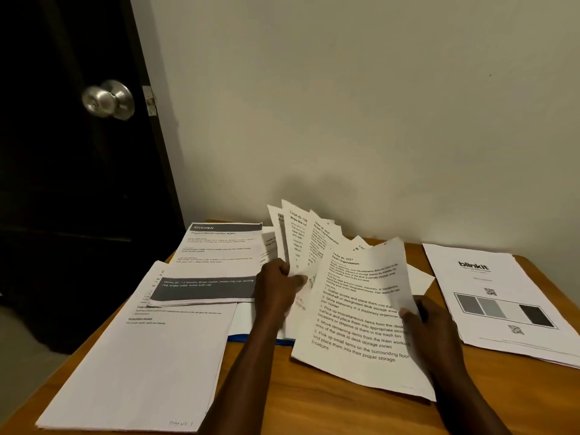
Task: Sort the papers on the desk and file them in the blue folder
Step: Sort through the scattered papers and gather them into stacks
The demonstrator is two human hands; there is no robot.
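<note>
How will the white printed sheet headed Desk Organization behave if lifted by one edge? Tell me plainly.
Probably floppy: the white printed sheet headed Desk Organization curves where the right hand pinches its edge. Likely very light: one pinch tilts it up. It may slide easily on the smooth wooden desk.

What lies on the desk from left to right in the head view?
Large paper stack, left hand holding fanned papers, Desk Organization sheet, right hand holding it, blinkit sheet.
</note>
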